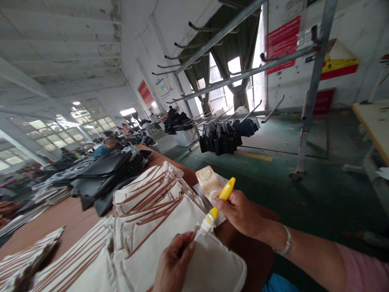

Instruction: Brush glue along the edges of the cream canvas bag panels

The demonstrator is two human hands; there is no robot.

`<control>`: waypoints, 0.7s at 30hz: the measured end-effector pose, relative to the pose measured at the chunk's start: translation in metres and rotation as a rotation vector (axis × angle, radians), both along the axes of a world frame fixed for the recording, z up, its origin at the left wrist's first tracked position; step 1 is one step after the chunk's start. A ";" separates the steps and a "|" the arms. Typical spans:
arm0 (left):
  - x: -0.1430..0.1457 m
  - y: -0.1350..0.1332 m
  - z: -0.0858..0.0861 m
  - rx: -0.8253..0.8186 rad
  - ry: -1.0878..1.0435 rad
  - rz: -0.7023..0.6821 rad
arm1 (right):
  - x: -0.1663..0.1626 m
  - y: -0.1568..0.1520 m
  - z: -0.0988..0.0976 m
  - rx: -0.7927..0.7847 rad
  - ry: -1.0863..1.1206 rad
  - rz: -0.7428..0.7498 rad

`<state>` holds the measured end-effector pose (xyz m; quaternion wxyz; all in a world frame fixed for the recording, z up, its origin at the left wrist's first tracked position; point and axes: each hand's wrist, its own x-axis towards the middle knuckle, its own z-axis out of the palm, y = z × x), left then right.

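Note:
My right hand (pixel 238 211) is closed round the yellow handle of a brush (pixel 223 194). The brush's bristles, coated in whitish paste, point down at the edge of a cream bag piece (pixel 214 259). Close to the bristles, my left hand (pixel 175 259) pinches a small brown-edged piece, mostly hidden by the fingers. Beneath and beside it lie stacked cream bag pieces (pixel 152 194) with brown edging. Just beyond my right hand stands a stained, pale container (pixel 207 180) on a white sheet.
Black bag pieces (pixel 103 170) are heaped farther along the brown table (pixel 75 215). Another cream stack (pixel 27 259) lies at left. A metal rack (pixel 313 77) with prongs stands ahead, black bags (pixel 220 140) hanging from it. A person (pixel 105 148) sits beyond the heap.

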<state>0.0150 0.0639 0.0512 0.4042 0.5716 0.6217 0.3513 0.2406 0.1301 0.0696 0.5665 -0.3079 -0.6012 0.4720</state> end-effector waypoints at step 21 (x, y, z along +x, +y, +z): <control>0.020 -0.019 0.011 0.033 0.225 -0.065 | 0.005 0.004 -0.005 0.162 -0.130 -0.164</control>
